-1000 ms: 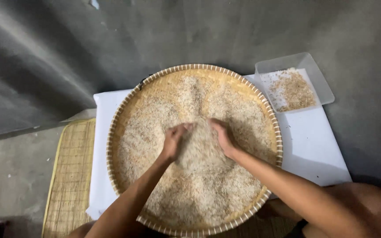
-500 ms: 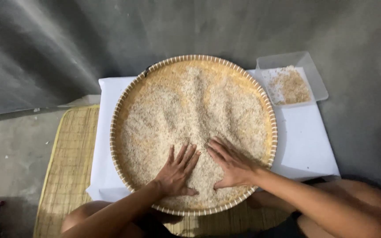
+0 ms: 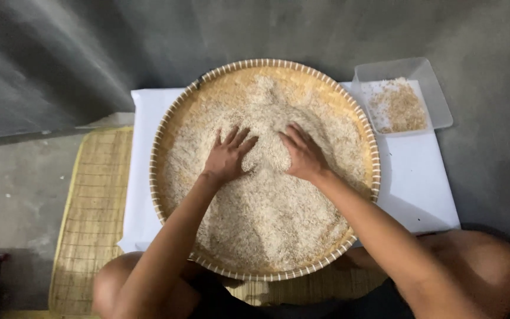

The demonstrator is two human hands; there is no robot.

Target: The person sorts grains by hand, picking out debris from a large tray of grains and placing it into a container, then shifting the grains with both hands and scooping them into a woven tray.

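A big round woven bamboo tray [image 3: 159,142] lies on a white cloth [image 3: 414,177] and holds a broad layer of pale rice grains [image 3: 267,207]. My left hand [image 3: 229,156] lies flat on the rice near the tray's middle, fingers spread. My right hand [image 3: 303,153] rests flat on the rice just to its right, fingers together and pointing up-left. A low ridge of rice stands between the two hands. Neither hand grips anything.
A shallow clear plastic tray [image 3: 435,88] with a small heap of brownish husks [image 3: 398,106] sits at the upper right on the cloth. A woven bamboo mat [image 3: 90,212] lies under the cloth to the left. My knees frame the tray's near edge on grey concrete floor.
Both hands slid from the middle down to the tray's near edge, then back up to the middle, spreading the rice. The view shifted slightly.
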